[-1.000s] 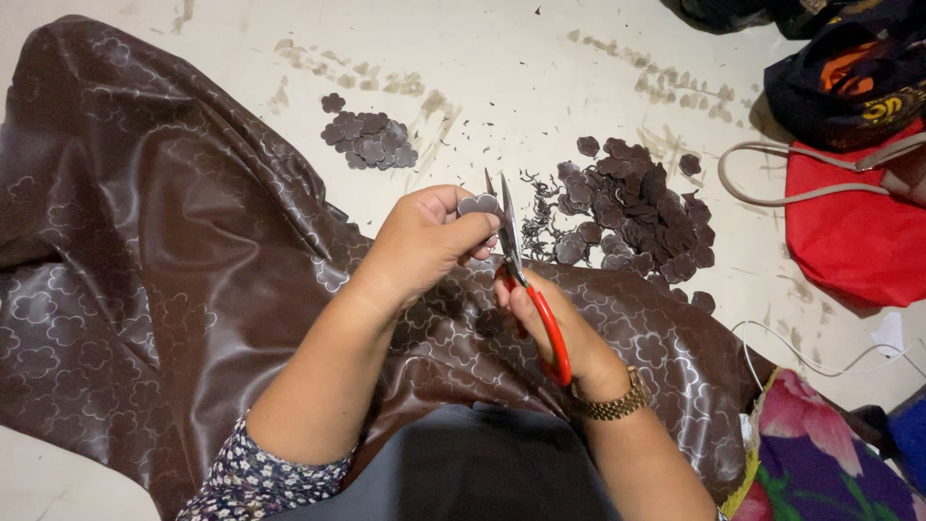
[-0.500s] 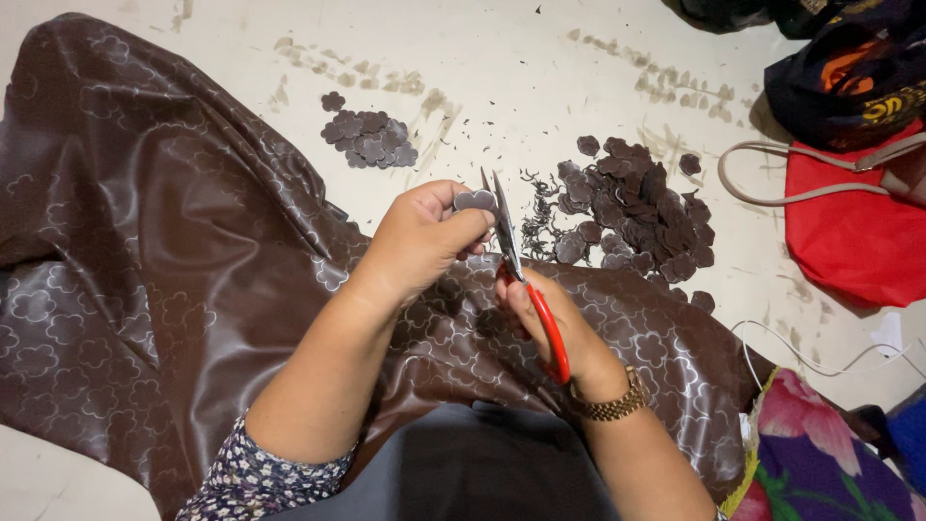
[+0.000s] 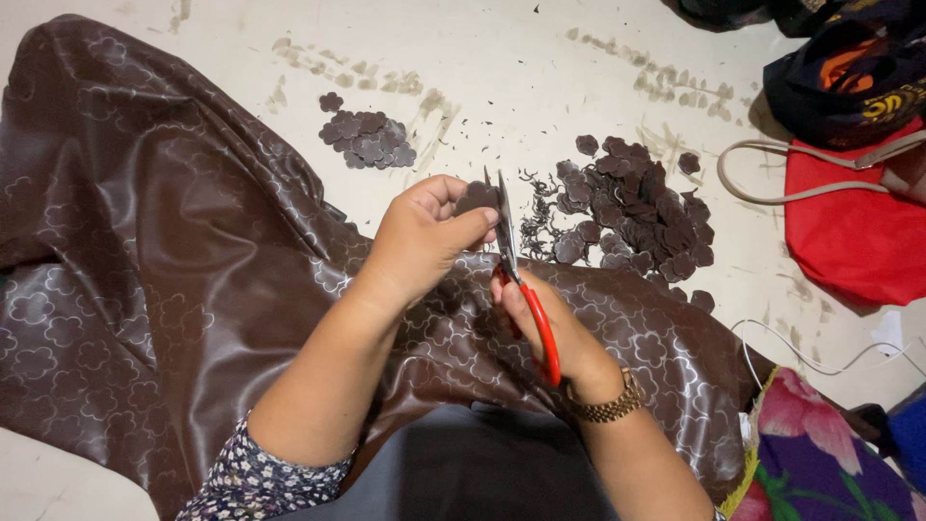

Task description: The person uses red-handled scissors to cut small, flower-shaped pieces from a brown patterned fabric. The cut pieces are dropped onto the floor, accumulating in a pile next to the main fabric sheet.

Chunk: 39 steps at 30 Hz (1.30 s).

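Closest to the camera, a grey lap and two forearms rise into view, the right wrist wearing a gold bracelet [image 3: 605,405]. Over the lap and away to the left spreads a brown cloth [image 3: 145,289] with a pale flower pattern. The right hand [image 3: 550,323] is wrapped around the red handles of the scissors [image 3: 521,280]; their long axis runs from the handles near the wrist up and slightly left, with the blade tips pointing away from the person. The blades stand nearly together, just beside the left hand [image 3: 424,241]. That hand pinches a small brown patch [image 3: 477,198] between thumb and fingertips, against the blades. Beyond the hands, on the pale floor [image 3: 502,68], lies a large heap [image 3: 632,212] of brown cut-outs to the right and a smaller pile [image 3: 367,140] to the left, well apart. Farther right lie a red bag [image 3: 849,232] and a dark bag [image 3: 849,87].
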Tool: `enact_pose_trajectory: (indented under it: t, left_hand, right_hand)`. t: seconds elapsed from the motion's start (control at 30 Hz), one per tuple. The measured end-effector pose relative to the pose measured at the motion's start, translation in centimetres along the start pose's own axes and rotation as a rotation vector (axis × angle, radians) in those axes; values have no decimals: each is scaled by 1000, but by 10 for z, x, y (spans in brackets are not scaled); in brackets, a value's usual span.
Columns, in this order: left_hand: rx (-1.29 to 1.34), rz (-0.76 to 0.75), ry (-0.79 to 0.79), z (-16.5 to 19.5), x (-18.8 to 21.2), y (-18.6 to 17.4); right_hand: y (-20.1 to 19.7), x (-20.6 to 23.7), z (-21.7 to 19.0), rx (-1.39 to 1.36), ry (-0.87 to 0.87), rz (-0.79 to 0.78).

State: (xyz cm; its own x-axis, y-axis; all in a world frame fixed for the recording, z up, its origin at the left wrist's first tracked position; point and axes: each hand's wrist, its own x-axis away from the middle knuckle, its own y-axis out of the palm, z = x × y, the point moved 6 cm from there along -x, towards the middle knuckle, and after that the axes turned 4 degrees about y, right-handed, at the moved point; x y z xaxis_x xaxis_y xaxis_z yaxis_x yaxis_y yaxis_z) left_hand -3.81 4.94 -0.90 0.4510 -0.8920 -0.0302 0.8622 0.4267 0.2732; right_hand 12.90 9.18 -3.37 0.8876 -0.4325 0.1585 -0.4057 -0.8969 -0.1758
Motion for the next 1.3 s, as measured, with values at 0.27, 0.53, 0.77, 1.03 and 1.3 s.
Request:
enact_pose_trajectory:
  t: [0.27, 0.53, 0.77, 1.03, 1.3]
  left_hand:
    - [73, -18, 57, 1, 0, 1]
    - [145, -22, 84, 0, -1, 1]
    - [187, -4, 75, -2, -2, -2]
    - [153, 34, 55, 2, -3, -9]
    - [131, 68, 49, 4, -3, -10]
  right_hand:
    - [-1, 1, 1, -25, 17, 61]
    - [-2, 0, -2, 49, -52, 87]
    - [-1, 2, 1, -6, 23, 76]
    - [-1, 1, -5, 37, -83, 44]
    - [-1, 2, 0, 33, 32, 75]
